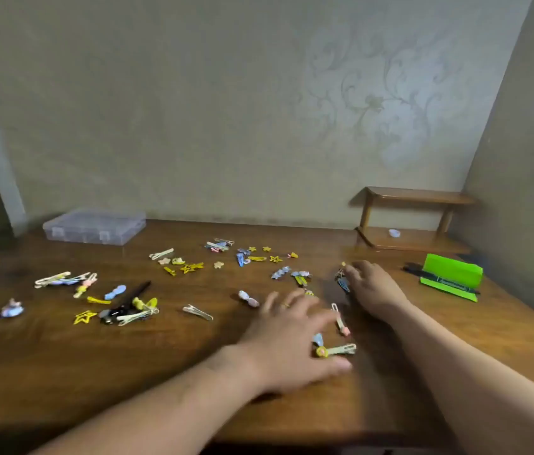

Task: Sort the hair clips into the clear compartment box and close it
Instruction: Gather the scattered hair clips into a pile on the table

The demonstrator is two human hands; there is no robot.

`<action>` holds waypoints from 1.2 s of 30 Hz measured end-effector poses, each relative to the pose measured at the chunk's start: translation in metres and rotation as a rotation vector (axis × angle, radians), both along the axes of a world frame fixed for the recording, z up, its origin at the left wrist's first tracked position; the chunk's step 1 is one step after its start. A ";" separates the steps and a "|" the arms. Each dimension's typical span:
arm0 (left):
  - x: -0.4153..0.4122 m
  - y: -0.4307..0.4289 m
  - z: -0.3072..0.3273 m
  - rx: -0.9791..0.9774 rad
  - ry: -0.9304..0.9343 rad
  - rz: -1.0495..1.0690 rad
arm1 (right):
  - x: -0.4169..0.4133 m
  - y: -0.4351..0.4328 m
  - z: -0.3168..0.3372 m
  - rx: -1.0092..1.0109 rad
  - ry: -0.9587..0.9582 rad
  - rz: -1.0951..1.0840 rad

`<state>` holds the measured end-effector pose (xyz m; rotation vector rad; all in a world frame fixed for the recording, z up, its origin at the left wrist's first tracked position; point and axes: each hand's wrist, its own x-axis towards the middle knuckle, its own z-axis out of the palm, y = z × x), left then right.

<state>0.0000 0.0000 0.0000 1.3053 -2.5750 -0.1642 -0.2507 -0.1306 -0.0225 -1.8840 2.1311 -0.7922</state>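
Several hair clips lie scattered over the wooden table [62, 372]: yellow stars [190, 267], cream clips [52, 279] and blue ones [115, 292]. The clear compartment box [95, 226] stands closed at the back left. My left hand [292, 339] hovers low with its fingers spread, blurred. Its thumb is beside a cream clip with a yellow charm [338, 349], and a pink-tipped clip [340, 320] lies off its fingertips. My right hand [372, 285] rests on the table with its fingertips touching a blue clip [343, 284].
A small wooden shelf [413, 218] stands at the back right against the wall, with a white item on its lower board. A green folded card [449, 279] with a black strip sits on the right. The wall runs close behind the table.
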 end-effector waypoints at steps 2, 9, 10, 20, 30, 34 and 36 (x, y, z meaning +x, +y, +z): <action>-0.022 -0.008 -0.008 -0.001 -0.039 -0.102 | -0.004 -0.010 0.000 0.016 0.011 -0.027; -0.026 -0.066 -0.012 -0.044 -0.061 0.031 | 0.055 -0.022 0.007 0.080 0.022 0.282; -0.020 -0.072 -0.012 -0.054 -0.061 0.056 | 0.065 -0.019 0.009 0.083 -0.016 0.312; 0.055 -0.111 -0.004 0.003 0.082 0.252 | 0.119 -0.039 0.009 0.040 -0.117 0.399; 0.155 -0.251 0.003 0.201 0.246 0.648 | 0.147 -0.087 0.006 0.041 -0.017 0.230; 0.137 -0.269 -0.004 0.261 0.096 0.537 | 0.155 -0.099 0.004 0.053 -0.040 0.339; 0.122 -0.262 -0.002 0.245 0.051 0.436 | 0.159 -0.102 0.007 0.064 -0.062 0.369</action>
